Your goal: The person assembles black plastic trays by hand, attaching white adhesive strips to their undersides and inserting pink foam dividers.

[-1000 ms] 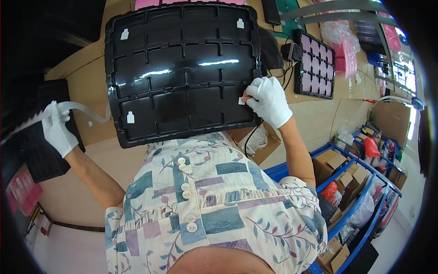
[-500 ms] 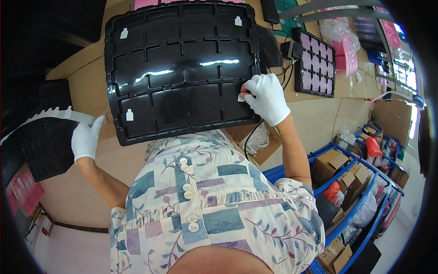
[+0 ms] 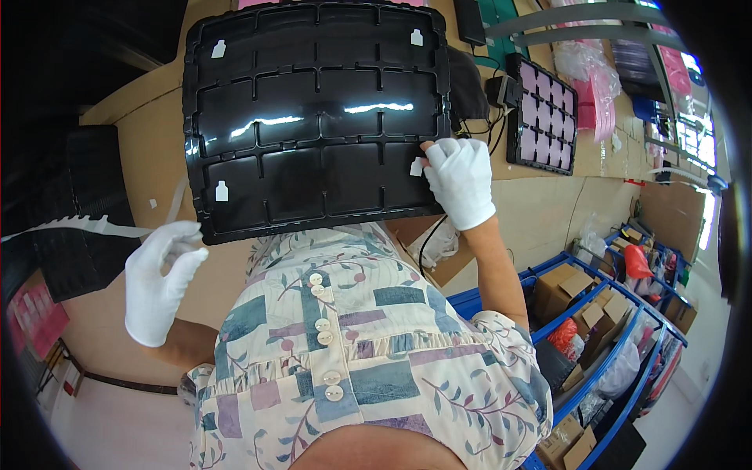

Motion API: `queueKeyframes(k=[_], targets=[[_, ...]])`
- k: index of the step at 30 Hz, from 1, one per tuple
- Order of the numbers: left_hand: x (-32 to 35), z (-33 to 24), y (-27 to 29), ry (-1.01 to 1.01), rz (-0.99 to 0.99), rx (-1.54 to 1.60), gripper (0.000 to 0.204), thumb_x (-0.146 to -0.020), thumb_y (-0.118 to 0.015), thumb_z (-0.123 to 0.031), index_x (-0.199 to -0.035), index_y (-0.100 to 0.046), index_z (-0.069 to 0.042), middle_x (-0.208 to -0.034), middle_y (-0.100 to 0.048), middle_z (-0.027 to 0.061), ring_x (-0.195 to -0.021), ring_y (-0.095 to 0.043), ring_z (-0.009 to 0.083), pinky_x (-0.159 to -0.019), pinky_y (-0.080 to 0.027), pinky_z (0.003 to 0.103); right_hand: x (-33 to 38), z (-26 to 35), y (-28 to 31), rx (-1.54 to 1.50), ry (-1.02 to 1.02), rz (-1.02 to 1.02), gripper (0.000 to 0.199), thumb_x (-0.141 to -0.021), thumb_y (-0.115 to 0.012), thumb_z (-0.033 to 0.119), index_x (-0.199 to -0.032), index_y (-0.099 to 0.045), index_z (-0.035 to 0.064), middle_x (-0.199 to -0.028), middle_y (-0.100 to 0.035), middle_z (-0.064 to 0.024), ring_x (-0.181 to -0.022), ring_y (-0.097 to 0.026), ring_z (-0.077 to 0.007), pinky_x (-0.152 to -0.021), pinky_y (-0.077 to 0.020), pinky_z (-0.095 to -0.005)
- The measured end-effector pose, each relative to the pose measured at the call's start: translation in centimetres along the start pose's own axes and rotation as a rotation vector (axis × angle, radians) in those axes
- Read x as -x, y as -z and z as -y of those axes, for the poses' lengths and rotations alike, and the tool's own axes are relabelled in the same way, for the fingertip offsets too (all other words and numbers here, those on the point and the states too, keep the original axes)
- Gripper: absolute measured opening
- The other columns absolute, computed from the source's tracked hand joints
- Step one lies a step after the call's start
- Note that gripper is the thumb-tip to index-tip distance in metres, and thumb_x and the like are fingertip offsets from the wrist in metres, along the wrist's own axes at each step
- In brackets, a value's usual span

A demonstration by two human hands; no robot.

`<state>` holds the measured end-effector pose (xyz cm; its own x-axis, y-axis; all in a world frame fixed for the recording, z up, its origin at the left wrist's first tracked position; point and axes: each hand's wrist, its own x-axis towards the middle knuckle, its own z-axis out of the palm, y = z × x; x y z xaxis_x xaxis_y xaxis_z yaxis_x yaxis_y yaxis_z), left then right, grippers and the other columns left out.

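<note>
A black plastic tray (image 3: 313, 168) with shallow compartments stands before my torso. White bottle-shaped labels sit in its corner areas, among them one at the upper left (image 3: 218, 48) and one at the lower left (image 3: 222, 190). At the tray's right edge, my white-gloved right hand (image 3: 460, 184) has curled fingers, with bare fingertips against the lower-right white label (image 3: 417, 166). My gloved left hand (image 3: 163, 278) is beside the lower-left corner, thumb and fingers curved apart with nothing seen between them. Just above it runs a pale backing strip (image 3: 117, 229) with a notched edge.
A smaller black tray with pink inserts (image 3: 546, 113) lies on the cardboard-covered table at the right, past a dark cloth and cables. Blue shelving (image 3: 603, 313) with cartons stands lower right. Stacked black trays (image 3: 86, 211) are at the left.
My left hand has let go of the strip and dropped lower, its fingers now apart; the strip sags. My right hand has shifted slightly down, uncovering more of the lower-right label.
</note>
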<state>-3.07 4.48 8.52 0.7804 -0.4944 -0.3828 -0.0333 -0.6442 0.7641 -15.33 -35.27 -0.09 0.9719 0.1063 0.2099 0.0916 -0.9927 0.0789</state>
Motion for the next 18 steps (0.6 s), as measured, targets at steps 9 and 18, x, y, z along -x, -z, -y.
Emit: queueKeyframes(k=[9, 18], targets=[[-3.0, 0.0, -2.2, -0.123, 0.066, -0.012, 0.036, -0.087, -0.070, -0.017, -0.116, -0.063, 0.003, -0.102, -0.068, 0.0142, -0.080, -0.064, 0.0163, -0.069, -0.050, 0.027, 0.7, 0.5, 1.5, -0.319, -0.004, 0.297, 0.011, -0.076, -0.071, 0.017, -0.081, -0.064, 0.0097, -0.075, -0.060, -0.0064, -0.075, -0.059, -0.0271, -0.073, -0.0410, -0.0389], [-3.7, -0.5, -2.5, -0.141, 0.107, -0.074, 0.038, -0.089, -0.068, -0.021, -0.118, -0.062, 0.002, -0.106, -0.068, 0.0145, -0.082, -0.066, 0.0186, -0.070, -0.052, 0.028, -0.4, -0.3, 0.1, -0.287, -0.136, 0.140, 0.011, -0.073, -0.073, 0.020, -0.071, -0.065, 0.0127, -0.069, -0.060, -0.0053, -0.069, -0.059, -0.0272, -0.072, -0.0401, -0.0387]])
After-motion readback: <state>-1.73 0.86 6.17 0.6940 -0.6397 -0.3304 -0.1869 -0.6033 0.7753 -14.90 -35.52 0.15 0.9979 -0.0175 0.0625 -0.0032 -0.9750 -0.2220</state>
